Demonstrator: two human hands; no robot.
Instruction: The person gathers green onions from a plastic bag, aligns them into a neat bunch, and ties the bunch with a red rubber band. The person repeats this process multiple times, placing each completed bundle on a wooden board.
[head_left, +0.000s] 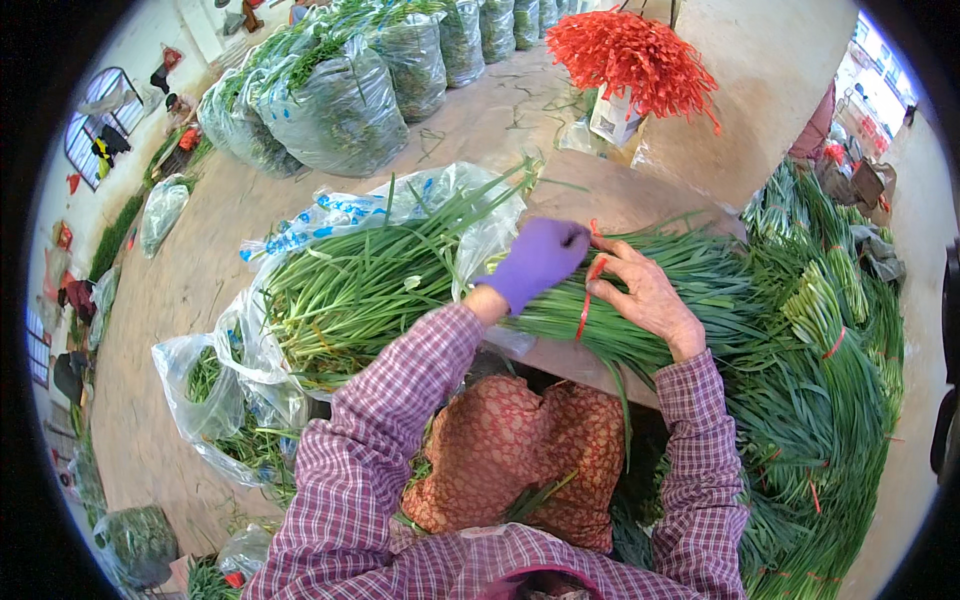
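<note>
A bundle of long green leafy stalks (637, 300), which look like garlic chives, lies in front of me with a red plastic tie (584, 307) across it. My left hand (544, 255), in a purple glove, is at the top of the bundle, its fingers curled by the tie's upper end; part of the tie is hidden there. My bare right hand (643, 291) rests over the bundle, thumb and fingers pinching the red tie. To the left, a loose heap of the same stalks (367, 285) lies on an open clear plastic bag (469, 184).
Tied bundles (795, 390) are piled along the right. Red tie strips (634, 64) hang over a white container (615, 116) near a pillar. Stuffed clear bags (337, 112) line the back. A patterned cloth (487, 450) covers my lap. Other people sit at far left.
</note>
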